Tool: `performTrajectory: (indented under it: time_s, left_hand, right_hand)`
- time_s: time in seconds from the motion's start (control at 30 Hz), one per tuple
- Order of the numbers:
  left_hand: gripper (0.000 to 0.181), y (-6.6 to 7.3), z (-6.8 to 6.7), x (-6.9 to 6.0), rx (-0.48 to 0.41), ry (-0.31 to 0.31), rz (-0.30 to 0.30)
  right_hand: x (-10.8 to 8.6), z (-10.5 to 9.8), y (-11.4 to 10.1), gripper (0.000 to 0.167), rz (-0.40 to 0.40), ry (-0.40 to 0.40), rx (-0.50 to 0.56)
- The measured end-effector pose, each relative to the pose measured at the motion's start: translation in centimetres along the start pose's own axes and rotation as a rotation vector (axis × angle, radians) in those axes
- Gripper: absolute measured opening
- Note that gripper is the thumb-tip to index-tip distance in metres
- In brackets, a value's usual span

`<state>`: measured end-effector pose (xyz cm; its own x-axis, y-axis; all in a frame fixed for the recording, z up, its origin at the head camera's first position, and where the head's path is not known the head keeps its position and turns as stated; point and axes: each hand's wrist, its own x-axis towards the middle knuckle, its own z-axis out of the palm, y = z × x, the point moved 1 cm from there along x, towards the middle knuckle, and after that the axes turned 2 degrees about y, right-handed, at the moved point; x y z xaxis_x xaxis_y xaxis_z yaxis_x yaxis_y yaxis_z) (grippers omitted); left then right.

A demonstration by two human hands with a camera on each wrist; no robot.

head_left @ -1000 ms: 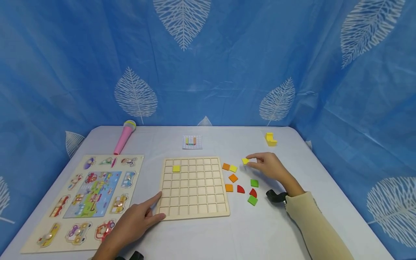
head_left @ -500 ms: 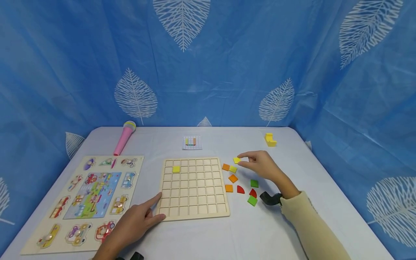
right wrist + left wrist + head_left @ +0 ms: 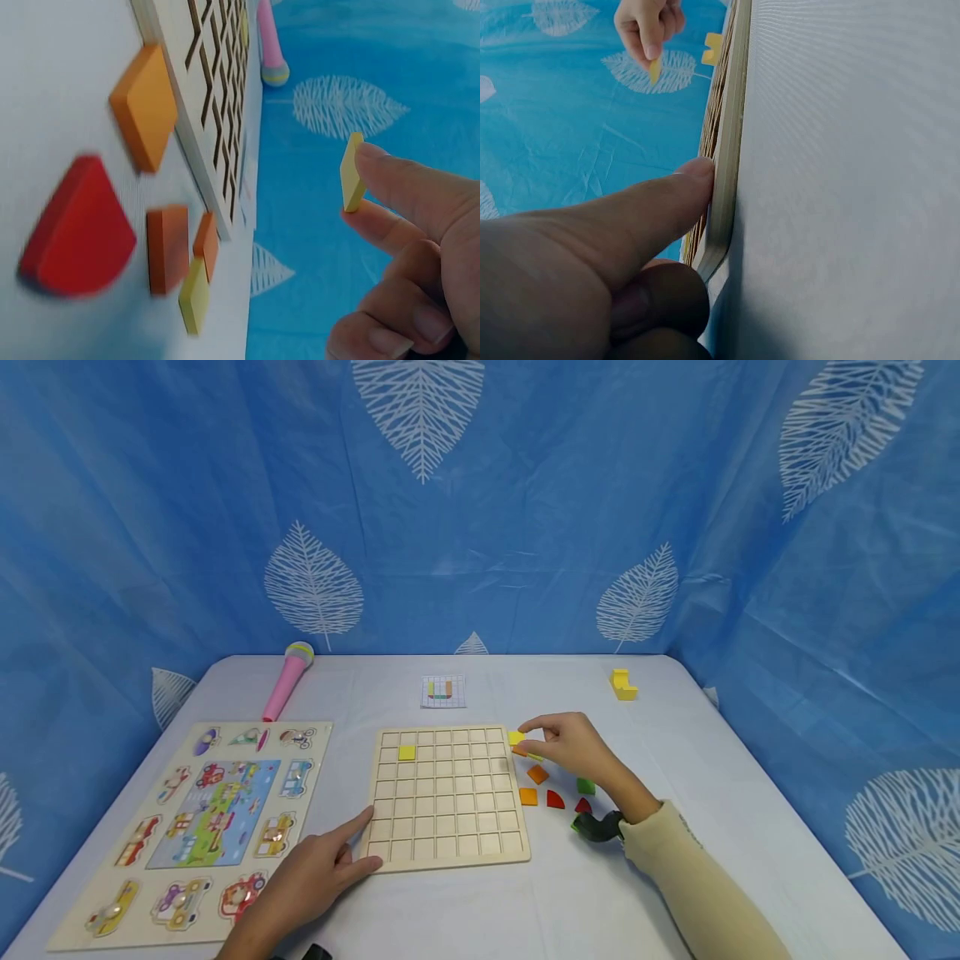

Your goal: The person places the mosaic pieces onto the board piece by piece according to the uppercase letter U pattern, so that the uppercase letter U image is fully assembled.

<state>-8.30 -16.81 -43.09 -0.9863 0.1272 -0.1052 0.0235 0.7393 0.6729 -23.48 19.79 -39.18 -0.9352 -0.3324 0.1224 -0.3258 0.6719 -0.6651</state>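
Note:
The right hand [image 3: 573, 747] pinches a yellow square tile [image 3: 516, 738] between thumb and fingertip, held above the table in the right wrist view, just off the right edge of the wooden grid board [image 3: 447, 867]. One yellow tile [image 3: 407, 752] lies in a cell of the board's upper left. The left hand [image 3: 303, 877] rests at the board's lower left corner, thumb and index finger against its edge. Below the right hand lie orange tiles [image 3: 528, 796], red quarter-round pieces [image 3: 555, 799] and a green tile [image 3: 586, 786]; another yellow tile [image 3: 193, 297] lies beside an orange one.
A picture puzzle board [image 3: 213, 814] covers the table's left side, with a pink toy microphone [image 3: 287, 683] behind it. Beyond the grid board lies a small pattern card [image 3: 443, 692]. A yellow notched block [image 3: 623, 685] stands at the back right.
The right hand has moved left with the yellow tile, from the right of the loose pieces to beside the grid board. The left hand has stayed at the board's corner.

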Motion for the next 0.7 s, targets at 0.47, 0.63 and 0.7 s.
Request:
performTrajectory:
  time_s: [0.47,0.63,0.7]
  left_hand:
    - [0.071,-0.1,0.0,-0.1,0.013,0.004,0.012]
    - [0.071,-0.1,0.0,-0.1,0.018,0.003,0.015]
    - [0.071,-0.1,0.0,0.0,0.017,0.004,0.012]
  right_hand:
    - [1.2,4.0,-2.6,0.027,-0.056,-0.054,0.098]
    - [1.4,5.8,-3.2,0.026,-0.089,-0.074,0.079]
    - [1.5,6.4,-3.5,0.026,-0.109,-0.086,0.076]
